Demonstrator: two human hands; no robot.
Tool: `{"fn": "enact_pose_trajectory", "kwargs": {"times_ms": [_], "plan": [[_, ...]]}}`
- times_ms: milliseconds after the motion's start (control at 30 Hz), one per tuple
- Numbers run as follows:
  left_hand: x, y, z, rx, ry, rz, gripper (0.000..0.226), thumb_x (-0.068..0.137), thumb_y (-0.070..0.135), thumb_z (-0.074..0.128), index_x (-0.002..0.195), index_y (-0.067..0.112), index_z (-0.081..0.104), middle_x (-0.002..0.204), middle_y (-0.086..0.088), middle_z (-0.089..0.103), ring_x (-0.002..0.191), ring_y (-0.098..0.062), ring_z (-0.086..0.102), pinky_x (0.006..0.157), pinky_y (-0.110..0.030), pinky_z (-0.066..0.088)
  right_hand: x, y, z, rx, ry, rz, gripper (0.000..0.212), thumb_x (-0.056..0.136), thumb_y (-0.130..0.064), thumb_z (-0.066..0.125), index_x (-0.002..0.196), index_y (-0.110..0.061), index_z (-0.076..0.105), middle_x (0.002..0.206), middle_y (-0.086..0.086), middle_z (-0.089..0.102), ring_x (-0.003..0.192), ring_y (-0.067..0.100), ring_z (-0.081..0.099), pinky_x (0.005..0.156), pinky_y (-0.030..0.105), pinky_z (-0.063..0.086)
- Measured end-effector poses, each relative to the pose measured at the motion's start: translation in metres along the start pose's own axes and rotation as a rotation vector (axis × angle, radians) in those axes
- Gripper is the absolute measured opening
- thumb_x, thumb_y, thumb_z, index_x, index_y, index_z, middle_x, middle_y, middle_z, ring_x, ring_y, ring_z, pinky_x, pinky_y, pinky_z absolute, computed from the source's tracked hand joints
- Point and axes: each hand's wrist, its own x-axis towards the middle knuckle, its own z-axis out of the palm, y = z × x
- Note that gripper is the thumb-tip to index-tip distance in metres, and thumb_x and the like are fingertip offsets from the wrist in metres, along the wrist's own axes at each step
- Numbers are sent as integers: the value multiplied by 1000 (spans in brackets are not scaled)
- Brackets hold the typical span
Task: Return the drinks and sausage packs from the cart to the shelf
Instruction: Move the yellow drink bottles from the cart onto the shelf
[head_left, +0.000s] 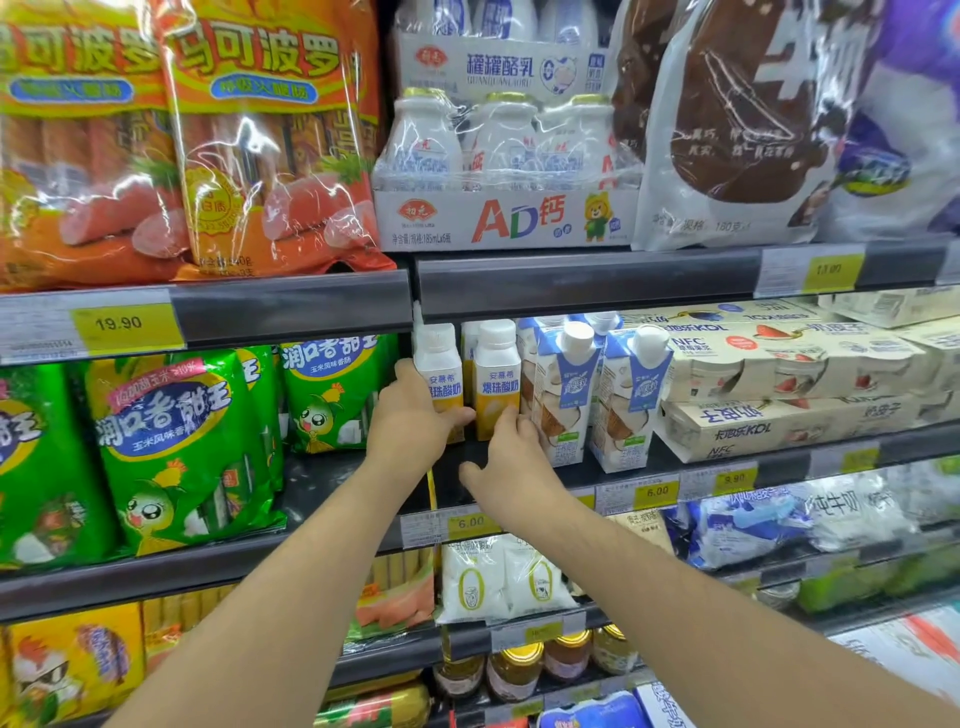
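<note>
On the middle shelf (519, 470), the left hand (410, 415) wraps a white-and-yellow drink bottle (439, 358) standing at the row's left end. Just right, the right hand (511, 457) touches a second bottle (497, 379) with fingertips, thumb spread, gripping nothing. This looks like the drink-shelving step; next, probably letting go and squaring the row. The cart is out of view, and the left palm hides the bottle's base.
</note>
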Motion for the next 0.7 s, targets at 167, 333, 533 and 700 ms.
{"fn": "enact_pose_trajectory", "kwargs": {"times_ms": [167, 333, 533, 700], "plan": [[2, -1, 0, -10, -8, -8, 64, 77, 33, 81, 123, 10, 43, 119, -11, 64, 110, -31, 60, 77, -33, 39, -1, -3, -1, -17, -4, 14, 89, 95, -22, 57, 156, -1, -5, 164, 15, 1, 151, 28, 6, 120, 35, 18], [2, -2, 1, -19, -7, -15, 64, 77, 34, 81, 123, 10, 43, 119, -11, 64, 112, -31, 60, 77, -34, 40, 0, -6, -1, -26, -3, 25, 90, 95, -22, 57, 155, 1, -6, 165, 17, 1, 152, 28, 7, 120, 35, 17], [-2, -9, 3, -59, -31, 16, 64, 78, 33, 80, 123, 7, 42, 121, -11, 63, 112, -30, 59, 77, -31, 40, -2, -2, 3, -8, 22, 6, 82, 91, -23, 60, 154, -2, 12, 162, 14, 14, 150, 27, 12, 120, 36, 20], [-13, -19, 2, -99, -82, 62, 66, 78, 31, 80, 125, 4, 43, 123, -14, 63, 114, -30, 60, 82, -31, 45, -10, -2, 2, 8, 46, -11, 62, 90, -24, 61, 140, -2, 32, 149, 15, 33, 138, 28, 34, 114, 39, 33]]}}
